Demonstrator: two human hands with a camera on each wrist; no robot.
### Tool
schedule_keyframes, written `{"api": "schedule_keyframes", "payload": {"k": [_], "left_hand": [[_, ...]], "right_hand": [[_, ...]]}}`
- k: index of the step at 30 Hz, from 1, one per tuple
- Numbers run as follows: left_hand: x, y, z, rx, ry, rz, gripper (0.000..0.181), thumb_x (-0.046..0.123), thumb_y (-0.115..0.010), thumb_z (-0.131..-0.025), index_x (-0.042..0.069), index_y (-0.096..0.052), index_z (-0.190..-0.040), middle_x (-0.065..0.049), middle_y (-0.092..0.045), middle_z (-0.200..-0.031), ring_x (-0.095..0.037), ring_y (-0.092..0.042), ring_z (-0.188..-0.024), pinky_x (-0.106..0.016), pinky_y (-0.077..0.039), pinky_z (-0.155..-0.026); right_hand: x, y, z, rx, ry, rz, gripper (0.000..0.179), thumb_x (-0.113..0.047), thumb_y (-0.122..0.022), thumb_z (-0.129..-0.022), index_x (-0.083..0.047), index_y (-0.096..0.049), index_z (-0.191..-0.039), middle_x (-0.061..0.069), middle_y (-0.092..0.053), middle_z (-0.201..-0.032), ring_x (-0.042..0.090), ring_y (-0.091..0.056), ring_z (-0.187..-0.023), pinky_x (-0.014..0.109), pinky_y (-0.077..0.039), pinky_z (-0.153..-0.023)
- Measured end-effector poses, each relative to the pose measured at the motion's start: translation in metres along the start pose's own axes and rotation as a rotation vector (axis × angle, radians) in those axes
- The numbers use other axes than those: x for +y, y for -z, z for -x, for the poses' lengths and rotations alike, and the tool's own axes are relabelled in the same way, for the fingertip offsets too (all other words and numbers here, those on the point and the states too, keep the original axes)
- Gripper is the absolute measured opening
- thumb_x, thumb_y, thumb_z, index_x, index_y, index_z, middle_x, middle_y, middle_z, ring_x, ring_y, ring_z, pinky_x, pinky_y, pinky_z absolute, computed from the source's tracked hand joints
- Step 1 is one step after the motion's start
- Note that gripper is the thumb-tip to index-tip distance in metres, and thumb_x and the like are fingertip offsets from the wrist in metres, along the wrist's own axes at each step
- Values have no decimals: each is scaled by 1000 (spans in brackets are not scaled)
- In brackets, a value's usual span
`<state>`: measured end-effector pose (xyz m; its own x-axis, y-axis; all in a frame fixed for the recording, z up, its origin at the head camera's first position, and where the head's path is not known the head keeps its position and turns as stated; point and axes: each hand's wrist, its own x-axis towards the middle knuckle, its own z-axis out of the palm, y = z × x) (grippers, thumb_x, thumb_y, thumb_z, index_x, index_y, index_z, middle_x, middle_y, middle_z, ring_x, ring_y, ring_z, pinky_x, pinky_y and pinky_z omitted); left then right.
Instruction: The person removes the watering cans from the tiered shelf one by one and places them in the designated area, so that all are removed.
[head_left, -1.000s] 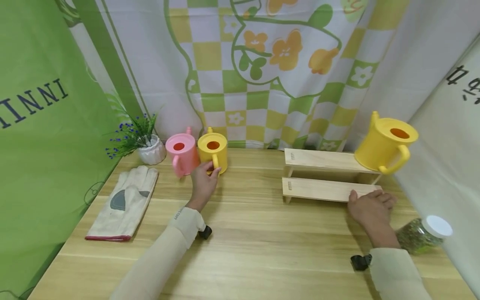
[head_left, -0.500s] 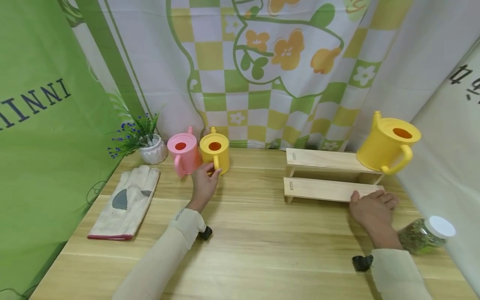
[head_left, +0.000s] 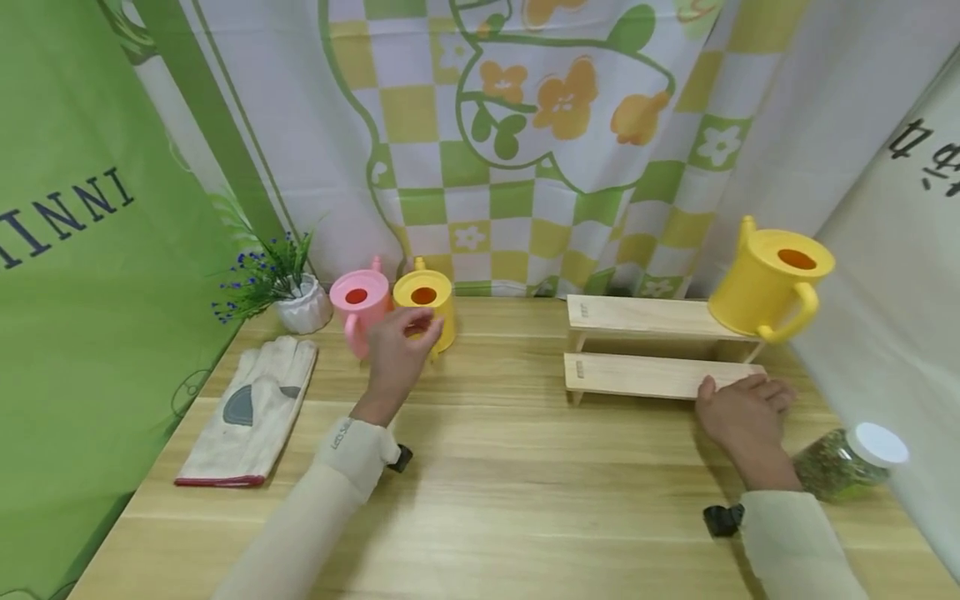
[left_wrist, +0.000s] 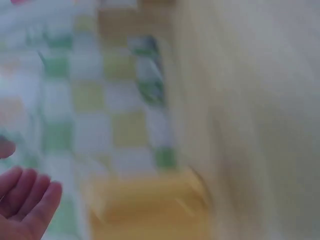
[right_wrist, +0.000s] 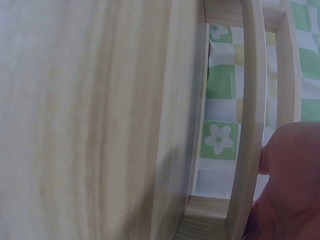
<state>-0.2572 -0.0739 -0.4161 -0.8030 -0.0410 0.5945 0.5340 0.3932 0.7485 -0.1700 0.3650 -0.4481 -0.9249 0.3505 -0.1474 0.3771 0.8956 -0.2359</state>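
My left hand [head_left: 396, 354] hovers just in front of a yellow watering can [head_left: 446, 310], its fingers bent and nothing between them. In the left wrist view the fingers [left_wrist: 40, 207] are apart from the blurred yellow can [left_wrist: 150, 212]. A pink watering can [head_left: 366, 312] stands beside that can, partly behind the hand. My right hand [head_left: 742, 421] rests on the right end of the lower step of a two-tier wooden rack [head_left: 637, 375]. The right wrist view has the thumb touching the board [right_wrist: 252, 100]. Another yellow watering can [head_left: 761, 287] stands on the upper step's right end.
A pair of work gloves [head_left: 247, 417] lies at the left of the wooden table [head_left: 525, 500]. Behind them is a white pot [head_left: 303, 307] with purple flowers. A clear jar [head_left: 840, 467] with a white lid lies by my right wrist. A patterned curtain [head_left: 510, 200] hangs along the back.
My left hand has let go of the yellow watering can's handle and drawn slightly up and left. The right hand has kept its place on the rack.
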Motion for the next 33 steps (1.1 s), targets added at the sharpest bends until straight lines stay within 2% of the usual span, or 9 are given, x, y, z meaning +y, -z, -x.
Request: {"api": "schedule_keyframes", "payload": {"k": [4,9,12,15,18,22,25,27,33], "left_hand": [[52,-51,-16,-189,-157,48,15,3,-71,-87,-3,-75,-100,-16,-75,-97,-24,-73,-86,-26,-62,-80],[119,-119,-25,-435,-219,117,20,6,-71,-90,-1,-73,-109,-14,-75,-103,-21,-72,-92,-14,-57,-82],[156,-157,-27,-528,-250,28,25,16,-71,-93,3,-73,-114,-9,-76,-108,-16,-72,-96,-11,-54,-83],[188,-190,-26,-574,-287,-140,28,31,-68,-96,10,-74,-115,0,-76,-111,-8,-70,-99,-7,-50,-83],[209,-216,-21,-591,-278,-229,27,39,-64,-97,15,-74,-92,9,-71,-83,1,-63,-75,-6,-46,-67],[214,-234,-9,-578,-222,-268,43,45,-62,-96,16,-52,-66,9,-40,-55,-2,-39,-50,-13,-33,-49],[205,-240,0,-548,-165,-260,47,48,-64,-95,18,-46,-63,10,-34,-52,-1,-35,-47,-12,-30,-46],[196,-242,4,-507,-137,-221,49,47,-67,-94,17,-46,-61,9,-33,-50,-1,-34,-46,-12,-28,-45],[177,-241,4,-382,-121,-175,43,42,-70,-92,17,-55,-61,11,-42,-50,0,-40,-48,-9,-28,-49]], "right_hand": [[2,-5,4,0,-6,-2,87,-44,-4,-104,35,13,-135,64,13,-136,79,7,-131,78,-9,-111],[-8,-15,11,10,-4,15,86,-44,-6,-105,36,8,-136,65,7,-137,78,3,-132,78,-12,-112],[-17,-15,12,54,5,40,85,-41,-11,-107,38,2,-135,67,1,-135,80,-4,-130,77,-16,-109],[-26,-15,10,102,11,44,84,-40,-16,-107,39,-3,-134,68,-4,-132,80,-11,-126,75,-21,-106],[-32,-17,10,133,62,96,81,-36,-22,-107,40,-12,-132,68,-13,-130,80,-18,-124,77,-23,-105],[-40,-26,13,237,178,257,56,-17,-39,-103,34,-37,-127,58,-39,-128,77,-34,-119,78,-30,-103],[-49,-36,20,391,219,320,38,0,-44,-97,30,-48,-119,50,-52,-120,71,-47,-111,74,-39,-101],[-57,-42,26,483,207,286,34,5,-41,-95,31,-49,-116,52,-53,-114,69,-52,-107,70,-44,-98],[-82,-55,34,605,187,138,36,9,-34,-94,33,-45,-118,58,-46,-112,71,-51,-103,68,-50,-90]]}}
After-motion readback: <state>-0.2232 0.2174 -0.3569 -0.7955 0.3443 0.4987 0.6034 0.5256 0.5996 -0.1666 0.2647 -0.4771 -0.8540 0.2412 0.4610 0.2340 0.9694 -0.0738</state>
